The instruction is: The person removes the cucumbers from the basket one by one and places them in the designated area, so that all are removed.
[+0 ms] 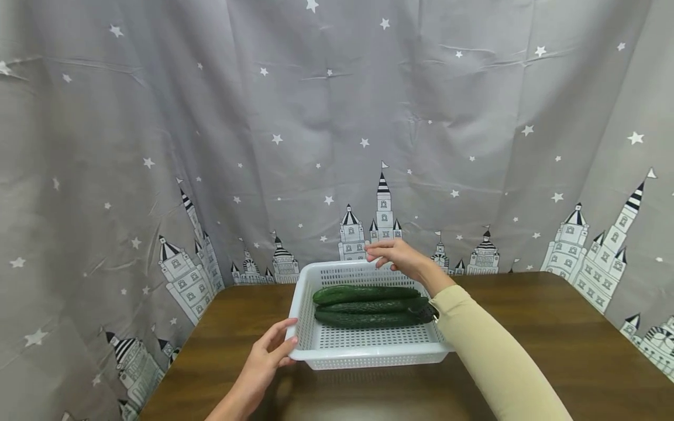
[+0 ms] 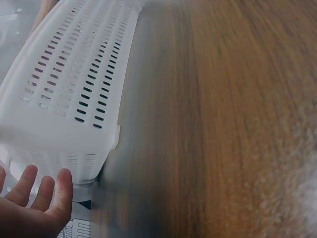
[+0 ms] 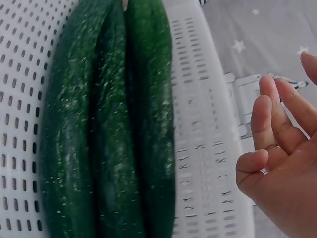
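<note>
A white perforated plastic basket (image 1: pixel 368 352) sits in the middle of the head view. Three long dark green cucumbers (image 1: pixel 371 306) lie side by side in it. At the basket's near left corner my left hand (image 1: pixel 268 351) holds the rim, thumb on the edge and fingers against the outside wall. My right hand (image 1: pixel 400 257) hovers by the far rim, its fingers loosely extended and holding nothing. In the right wrist view this hand (image 3: pixel 287 148) is beside the basket wall, apart from the cucumbers (image 3: pixel 111 129). The sleeved right forearm covers the basket's right side in the head view.
The brown wooden table (image 1: pixel 526 327) extends on both sides of the basket. Behind it hangs a grey curtain (image 1: pixel 316 117) printed with white stars and castles, close to the table's far edge.
</note>
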Available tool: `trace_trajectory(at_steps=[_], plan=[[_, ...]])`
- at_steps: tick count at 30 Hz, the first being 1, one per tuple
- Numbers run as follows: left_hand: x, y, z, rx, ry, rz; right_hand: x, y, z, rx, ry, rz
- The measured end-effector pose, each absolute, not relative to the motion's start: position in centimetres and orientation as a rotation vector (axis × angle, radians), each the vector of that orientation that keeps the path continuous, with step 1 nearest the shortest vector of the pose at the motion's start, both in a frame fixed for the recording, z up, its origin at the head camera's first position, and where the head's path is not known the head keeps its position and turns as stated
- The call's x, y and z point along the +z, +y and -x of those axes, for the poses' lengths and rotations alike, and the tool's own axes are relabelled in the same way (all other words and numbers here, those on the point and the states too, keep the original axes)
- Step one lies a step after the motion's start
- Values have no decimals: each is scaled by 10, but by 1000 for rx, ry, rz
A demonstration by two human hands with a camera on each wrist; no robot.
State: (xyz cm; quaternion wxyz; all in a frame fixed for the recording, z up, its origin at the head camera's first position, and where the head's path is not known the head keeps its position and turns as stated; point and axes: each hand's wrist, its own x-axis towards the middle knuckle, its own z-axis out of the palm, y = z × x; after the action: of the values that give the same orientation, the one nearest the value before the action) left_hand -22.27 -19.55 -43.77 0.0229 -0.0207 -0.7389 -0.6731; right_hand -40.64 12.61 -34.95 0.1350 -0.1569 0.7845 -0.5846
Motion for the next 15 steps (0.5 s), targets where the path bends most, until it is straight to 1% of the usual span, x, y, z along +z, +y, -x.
trace_trajectory(at_steps=[7, 15], plan=[[-433, -199, 220, -2075, -2315, 56, -366, 122, 411, -1715, 2237, 363], [-436, -197, 220, -2091, -2306, 56, -378, 120, 410, -1669, 2236, 340]])
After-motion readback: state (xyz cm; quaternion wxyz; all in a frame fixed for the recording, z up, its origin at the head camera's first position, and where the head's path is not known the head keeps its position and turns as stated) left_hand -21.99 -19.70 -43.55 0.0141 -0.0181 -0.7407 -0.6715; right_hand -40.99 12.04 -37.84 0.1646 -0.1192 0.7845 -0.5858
